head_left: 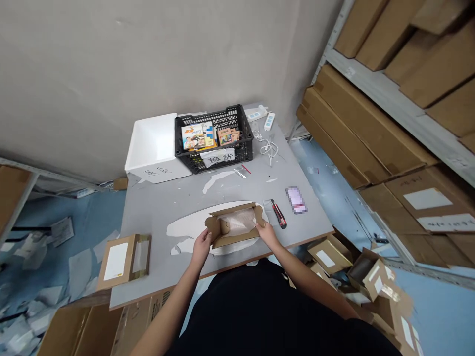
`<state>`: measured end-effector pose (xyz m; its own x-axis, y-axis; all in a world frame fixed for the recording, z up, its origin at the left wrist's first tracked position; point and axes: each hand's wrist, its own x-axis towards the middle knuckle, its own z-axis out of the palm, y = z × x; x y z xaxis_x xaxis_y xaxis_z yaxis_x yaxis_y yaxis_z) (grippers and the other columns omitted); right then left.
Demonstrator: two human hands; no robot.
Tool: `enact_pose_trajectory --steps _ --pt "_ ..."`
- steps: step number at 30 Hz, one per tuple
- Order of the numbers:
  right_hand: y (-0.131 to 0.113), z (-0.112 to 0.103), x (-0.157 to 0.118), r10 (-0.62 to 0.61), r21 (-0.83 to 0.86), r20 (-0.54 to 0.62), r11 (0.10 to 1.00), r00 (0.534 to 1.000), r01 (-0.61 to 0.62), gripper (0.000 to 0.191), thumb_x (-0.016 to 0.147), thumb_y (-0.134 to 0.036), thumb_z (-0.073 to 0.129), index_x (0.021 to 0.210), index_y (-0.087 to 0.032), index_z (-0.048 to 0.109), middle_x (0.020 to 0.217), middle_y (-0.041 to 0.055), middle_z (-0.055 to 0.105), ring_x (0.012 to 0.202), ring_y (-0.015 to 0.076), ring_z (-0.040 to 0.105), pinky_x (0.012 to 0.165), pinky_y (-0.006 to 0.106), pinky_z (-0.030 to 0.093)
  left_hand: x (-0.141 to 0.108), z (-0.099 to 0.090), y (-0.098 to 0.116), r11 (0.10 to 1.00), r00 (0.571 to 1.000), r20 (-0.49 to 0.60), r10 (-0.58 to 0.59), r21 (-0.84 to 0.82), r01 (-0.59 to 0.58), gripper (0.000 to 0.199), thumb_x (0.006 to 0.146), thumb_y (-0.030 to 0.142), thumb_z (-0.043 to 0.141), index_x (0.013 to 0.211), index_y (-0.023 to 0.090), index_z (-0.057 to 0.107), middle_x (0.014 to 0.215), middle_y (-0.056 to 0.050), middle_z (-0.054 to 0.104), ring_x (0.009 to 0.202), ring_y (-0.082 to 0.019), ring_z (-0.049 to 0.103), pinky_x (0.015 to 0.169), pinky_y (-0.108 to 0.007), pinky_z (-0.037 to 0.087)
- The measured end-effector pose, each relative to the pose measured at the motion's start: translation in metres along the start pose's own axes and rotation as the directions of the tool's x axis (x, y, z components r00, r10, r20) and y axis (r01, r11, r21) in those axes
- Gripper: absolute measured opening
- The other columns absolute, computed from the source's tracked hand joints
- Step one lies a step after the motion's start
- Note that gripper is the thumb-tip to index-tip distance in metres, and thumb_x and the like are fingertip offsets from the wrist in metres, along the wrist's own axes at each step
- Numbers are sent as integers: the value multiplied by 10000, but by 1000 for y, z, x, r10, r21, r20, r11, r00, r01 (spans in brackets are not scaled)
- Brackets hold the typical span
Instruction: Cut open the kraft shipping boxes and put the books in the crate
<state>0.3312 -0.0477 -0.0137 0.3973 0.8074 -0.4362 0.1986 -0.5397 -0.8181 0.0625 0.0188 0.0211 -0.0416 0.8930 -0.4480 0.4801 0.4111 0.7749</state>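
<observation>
An opened cardboard box (232,241) stands at the table's front edge, with whitish wrapping (237,221) inside that hides most of its contents. My left hand (202,244) grips the box's left end, and my right hand (265,233) grips its right end. Beneath the box lies a torn white sheet (185,228). A red and black utility knife (278,214) rests just right of the box. Further right is a phone (296,200), its screen blurred.
A black crate (218,163) of booklets and a white foam box (152,143) stand at the back. A taped carton (124,261) sits at the left edge. Shelves of large cartons (363,128) rise on the right, with discarded boxes (330,254) on the floor.
</observation>
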Motion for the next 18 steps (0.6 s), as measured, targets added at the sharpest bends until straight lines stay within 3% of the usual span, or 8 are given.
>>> enact_pose_trajectory --steps 4,10,14,18 --pt "11 -8 -32 -14 79 -108 997 994 23 351 811 -270 552 1137 -201 660 1066 84 726 1038 265 656 902 368 494 -17 -8 3 981 989 15 148 123 -148 435 841 403 527 1211 193 617 1268 -102 634 1245 -288 535 1047 -441 411" --pt "43 -15 -110 29 171 -367 985 930 37 377 827 -270 519 1172 -175 638 1101 98 713 1022 262 660 899 376 498 -36 2 9 928 913 280 298 138 -345 479 849 454 496 1231 190 612 1175 -84 682 1159 -284 593 995 -423 462" --pt "70 -13 -172 178 274 -523 961 834 -34 399 825 -296 514 1190 -178 624 1129 101 701 1027 262 654 920 391 491 -46 23 7 904 820 469 328 98 -417 507 834 495 512 1214 177 619 1204 -92 668 1159 -287 591 989 -422 468" --pt "101 -9 -228 318 358 -658 930 683 -88 422 791 -304 543 1184 -168 619 1183 111 669 1103 259 614 983 391 455 -63 56 5 887 692 649 316 57 -458 553 822 527 525 1225 156 603 1218 -105 660 1148 -285 599 963 -418 487"
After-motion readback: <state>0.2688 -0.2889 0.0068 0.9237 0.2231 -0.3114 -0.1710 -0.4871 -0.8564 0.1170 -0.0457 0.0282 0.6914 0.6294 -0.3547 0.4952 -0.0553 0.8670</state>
